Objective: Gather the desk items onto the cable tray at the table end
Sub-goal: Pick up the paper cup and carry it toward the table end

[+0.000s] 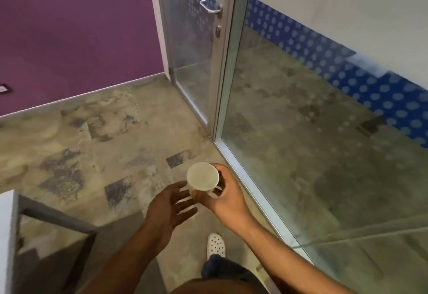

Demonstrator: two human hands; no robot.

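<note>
White desk corner (7,235) at far left, grey metal frame beneath. Left hand (168,210) open, fingers straight and spread, just beside cream round cup (203,176), smooth and matte, pinched by right hand (223,195). Mottled stone floor (92,145); glass partition (324,154) right.

Right hand (223,197) grips white cup (202,176); left hand (170,210) open beside it.

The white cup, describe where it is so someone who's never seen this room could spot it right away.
Find the glass wall on the right and follow its metal floor rail toward the person. Just left of it, above the patterned floor, the right hand grips a white cup, the only round pale object between the hands.
</note>
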